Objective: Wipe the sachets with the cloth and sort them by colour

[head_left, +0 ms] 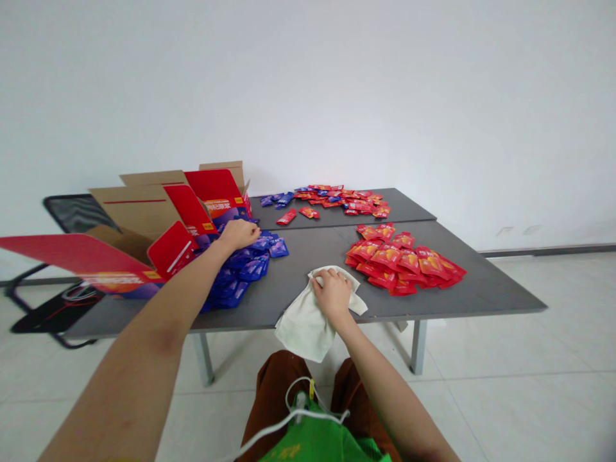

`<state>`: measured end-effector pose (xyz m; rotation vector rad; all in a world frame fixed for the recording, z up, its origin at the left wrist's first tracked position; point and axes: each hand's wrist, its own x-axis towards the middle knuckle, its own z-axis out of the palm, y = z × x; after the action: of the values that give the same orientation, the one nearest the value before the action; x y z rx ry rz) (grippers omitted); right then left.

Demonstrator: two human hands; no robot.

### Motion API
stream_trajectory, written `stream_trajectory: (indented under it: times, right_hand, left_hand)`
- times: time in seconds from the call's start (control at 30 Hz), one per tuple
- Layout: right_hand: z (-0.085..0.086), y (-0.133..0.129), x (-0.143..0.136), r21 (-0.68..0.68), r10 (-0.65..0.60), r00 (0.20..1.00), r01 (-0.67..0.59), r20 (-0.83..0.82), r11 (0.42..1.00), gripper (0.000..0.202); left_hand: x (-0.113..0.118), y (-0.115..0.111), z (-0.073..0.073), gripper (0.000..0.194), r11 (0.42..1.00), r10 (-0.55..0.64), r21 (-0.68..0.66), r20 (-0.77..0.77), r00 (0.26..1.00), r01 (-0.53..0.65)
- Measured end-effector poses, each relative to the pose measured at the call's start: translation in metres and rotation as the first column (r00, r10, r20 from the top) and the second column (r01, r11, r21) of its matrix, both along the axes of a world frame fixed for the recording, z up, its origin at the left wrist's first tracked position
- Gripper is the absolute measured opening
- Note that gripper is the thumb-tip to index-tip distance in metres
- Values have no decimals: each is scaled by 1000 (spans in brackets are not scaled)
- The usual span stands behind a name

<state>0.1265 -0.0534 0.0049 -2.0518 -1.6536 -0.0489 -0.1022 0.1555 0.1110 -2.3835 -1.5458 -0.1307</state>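
Note:
A white cloth (303,323) lies on the front edge of the grey table (308,250) and hangs partly over it. My right hand (333,292) is closed on its upper part. Over the heap of blue packets (235,282) at the left, my left hand (240,233) is held with its fingers curled; what they hold, if anything, is hidden. The heap rests against the open red boxes (176,256). To the right of the cloth sits a pile of red packets (404,260).
Red and blue packets (337,197) are scattered on the far table section near the wall. A black mesh chair (79,212) stands behind the boxes at the left. A white cable (274,427) crosses my lap.

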Motion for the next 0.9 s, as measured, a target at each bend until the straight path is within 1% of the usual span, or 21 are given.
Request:
stream_trajectory:
  times: [0.07, 0.13, 0.23, 0.3, 0.37, 0.4, 0.43, 0.5, 0.6, 0.67, 0.73, 0.8, 0.87, 0.9]
  right_hand:
    - [0, 0, 0, 7, 2, 1000, -2, 0, 1000, 24]
    - [0, 1, -1, 25, -4, 1000, 5, -11, 1000, 22]
    - [-1, 1, -1, 49, -3, 999, 5, -35, 999, 20]
    - [-1, 1, -2, 58, 6, 999, -3, -48, 998, 20]
    - [-1, 0, -2, 65, 18, 998, -14, -61, 998, 18]
    - [-1, 0, -2, 68, 22, 998, -18, -67, 998, 17]
    - [-2, 0, -2, 70, 27, 997, -21, -73, 997, 15]
    - [-2, 1, -2, 73, 25, 996, -19, -88, 997, 14]
    - [-3, 4, -2, 73, 0, 993, 9, -116, 997, 13]
    - [-3, 7, -3, 73, -20, 991, 30, -131, 997, 15]
    - [-2, 9, -4, 72, -46, 990, 56, -135, 996, 19]
    - [-1, 10, -7, 71, -67, 990, 76, -124, 995, 25]
    - [-1, 10, -9, 67, -70, 992, 77, -105, 995, 39]
    - [-1, 10, -10, 65, -63, 994, 70, -93, 995, 49]
  left_hand:
    - [2, 8, 2, 48, 996, 62, 65, 110, 992, -69]
    - [9, 22, 7, 47, 990, 116, 61, 158, 981, -127]
    - [27, 51, 18, 41, 987, 159, -51, 73, 985, -155]
    - [42, 74, 27, 45, 975, 194, -114, 32, 980, -189]
    - [59, 96, 33, 52, 964, 235, -141, 58, 970, -225]
    - [68, 105, 33, 56, 959, 250, -157, 76, 965, -236]
    - [78, 113, 31, 59, 955, 256, -176, 87, 963, -238]
    - [96, 126, 20, 61, 947, 249, -228, 81, 965, -226]
    - [119, 136, -7, 58, 939, 220, -284, 65, 973, -193]
    - [132, 141, -26, 56, 940, 195, -295, 57, 979, -171]
    - [141, 146, -42, 54, 948, 167, -285, 59, 984, -144]
    - [146, 151, -51, 50, 956, 153, -263, 76, 985, -129]
    - [147, 155, -52, 47, 963, 152, -240, 126, 980, -119]
    - [145, 156, -51, 46, 963, 158, -249, 190, 969, -108]
